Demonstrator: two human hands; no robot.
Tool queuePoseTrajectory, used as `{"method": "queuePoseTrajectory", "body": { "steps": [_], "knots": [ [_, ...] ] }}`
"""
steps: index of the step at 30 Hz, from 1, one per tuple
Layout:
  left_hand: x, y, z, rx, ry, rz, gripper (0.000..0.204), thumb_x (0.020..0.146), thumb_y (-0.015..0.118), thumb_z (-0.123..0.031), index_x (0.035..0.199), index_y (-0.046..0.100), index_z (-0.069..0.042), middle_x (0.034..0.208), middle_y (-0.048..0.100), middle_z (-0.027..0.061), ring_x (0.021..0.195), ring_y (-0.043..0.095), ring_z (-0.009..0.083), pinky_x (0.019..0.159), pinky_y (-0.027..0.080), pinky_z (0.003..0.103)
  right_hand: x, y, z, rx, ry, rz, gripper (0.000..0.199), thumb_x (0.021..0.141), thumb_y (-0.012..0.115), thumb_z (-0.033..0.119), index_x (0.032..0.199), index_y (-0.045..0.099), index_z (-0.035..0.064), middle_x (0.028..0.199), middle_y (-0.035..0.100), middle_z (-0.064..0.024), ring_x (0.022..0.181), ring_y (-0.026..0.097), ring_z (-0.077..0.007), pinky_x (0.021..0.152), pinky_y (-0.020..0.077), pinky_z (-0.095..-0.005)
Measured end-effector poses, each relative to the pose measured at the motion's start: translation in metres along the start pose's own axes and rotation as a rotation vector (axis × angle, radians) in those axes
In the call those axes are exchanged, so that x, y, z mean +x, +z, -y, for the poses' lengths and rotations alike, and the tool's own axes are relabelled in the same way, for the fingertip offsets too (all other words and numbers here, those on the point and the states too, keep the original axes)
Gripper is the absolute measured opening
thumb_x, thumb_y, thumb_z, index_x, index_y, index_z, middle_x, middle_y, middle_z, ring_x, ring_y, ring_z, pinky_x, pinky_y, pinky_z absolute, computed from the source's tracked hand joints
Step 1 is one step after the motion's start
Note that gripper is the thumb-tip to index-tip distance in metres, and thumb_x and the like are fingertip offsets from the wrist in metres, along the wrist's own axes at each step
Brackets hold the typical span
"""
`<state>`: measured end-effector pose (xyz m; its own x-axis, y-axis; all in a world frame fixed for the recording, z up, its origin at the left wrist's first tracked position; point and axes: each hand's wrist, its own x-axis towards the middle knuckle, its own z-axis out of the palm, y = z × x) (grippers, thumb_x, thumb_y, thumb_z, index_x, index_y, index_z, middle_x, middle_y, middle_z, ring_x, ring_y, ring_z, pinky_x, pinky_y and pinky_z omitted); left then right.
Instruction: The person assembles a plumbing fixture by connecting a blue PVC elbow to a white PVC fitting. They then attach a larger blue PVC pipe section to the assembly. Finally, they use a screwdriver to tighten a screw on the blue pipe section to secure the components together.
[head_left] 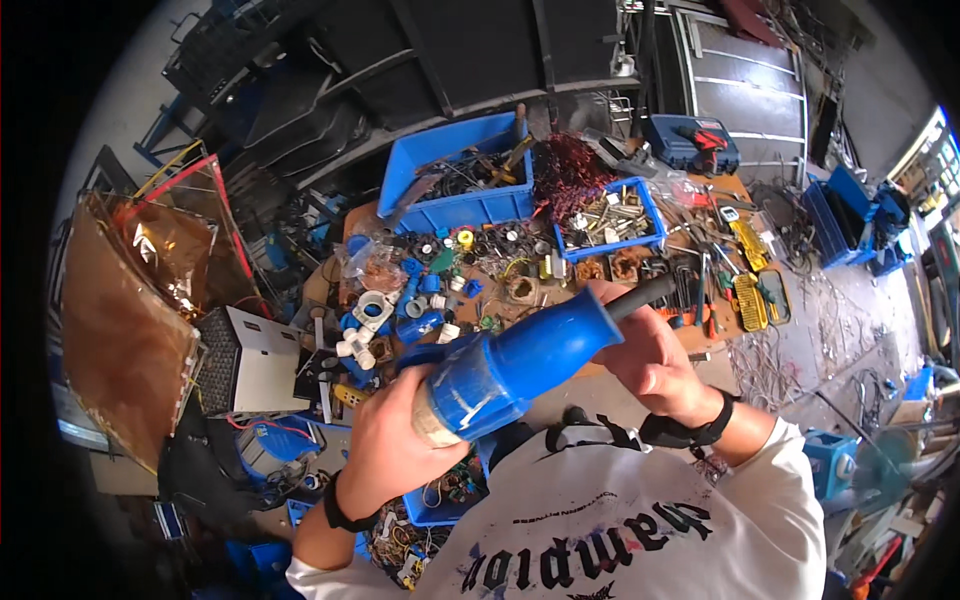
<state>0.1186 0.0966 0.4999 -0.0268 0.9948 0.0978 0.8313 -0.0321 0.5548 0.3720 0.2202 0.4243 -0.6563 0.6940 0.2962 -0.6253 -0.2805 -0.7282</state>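
Head view: left hand [385,445] wrapped tight round the fat end of a blue plug [520,365], right hand [650,360] closed on the narrow end by the black cable [645,292]. Held up near the chest, above a worktop [600,385] crowded with blue bins [455,185] and small fittings.

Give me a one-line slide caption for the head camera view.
Both hands, left hand and right hand, grip a big blue plug above a cluttered workbench of blue bins and parts.

Plug [520,365] betw. hands, above table [570,395]
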Motion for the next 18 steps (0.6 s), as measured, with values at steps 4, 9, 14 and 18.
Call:
{"method": "queuePoseTrajectory", "body": {
  "steps": [4, 9, 14, 18],
  "knots": [
    [0.007, 0.020, -0.017, -0.041, 0.001, -0.013, 0.059, 0.064, 0.082, -0.021, 0.114, 0.057, -0.005, 0.092, 0.070, 0.0188, 0.083, 0.069, 0.0373, 0.074, 0.056, 0.043, 0.026, 0.026, -0.010, 0.109, -0.144, -0.061, 0.096, 0.072, 0.087, 0.034, 0.144, 0.031, 0.0054, 0.141, 0.045, -0.0185, 0.133, 0.045, -0.0369, 0.110, 0.0376, -0.0522],
    [0.017, 0.049, -0.023, -0.245, -0.004, 0.018, 0.059, 0.065, 0.085, -0.021, 0.112, 0.055, -0.002, 0.093, 0.069, 0.0188, 0.085, 0.070, 0.0371, 0.074, 0.056, 0.042, 0.048, 0.032, -0.013, 0.269, -0.246, -0.170, 0.052, 0.087, 0.068, 0.034, 0.125, 0.045, 0.0077, 0.120, 0.058, -0.0189, 0.116, 0.058, -0.0370, 0.103, 0.0449, -0.0529],
    [0.014, 0.057, -0.028, -0.226, -0.027, 0.027, 0.063, 0.063, 0.085, -0.019, 0.115, 0.054, -0.002, 0.094, 0.069, 0.0189, 0.084, 0.069, 0.0387, 0.075, 0.056, 0.042, 0.041, 0.029, -0.002, 0.257, -0.282, -0.200, 0.026, 0.083, 0.060, 0.022, 0.098, 0.044, 0.0092, 0.081, 0.054, -0.0090, 0.076, 0.058, -0.0261, 0.079, 0.0498, -0.0450],
    [0.006, 0.045, -0.046, -0.232, -0.003, 0.045, 0.067, 0.060, 0.085, -0.017, 0.118, 0.054, -0.003, 0.094, 0.069, 0.0188, 0.086, 0.068, 0.0390, 0.075, 0.056, 0.043, 0.032, 0.044, 0.018, 0.256, -0.322, -0.149, 0.028, 0.081, 0.060, 0.023, 0.097, 0.042, 0.0093, 0.077, 0.052, -0.0085, 0.073, 0.057, -0.0266, 0.076, 0.0486, -0.0453]
  ]
}}
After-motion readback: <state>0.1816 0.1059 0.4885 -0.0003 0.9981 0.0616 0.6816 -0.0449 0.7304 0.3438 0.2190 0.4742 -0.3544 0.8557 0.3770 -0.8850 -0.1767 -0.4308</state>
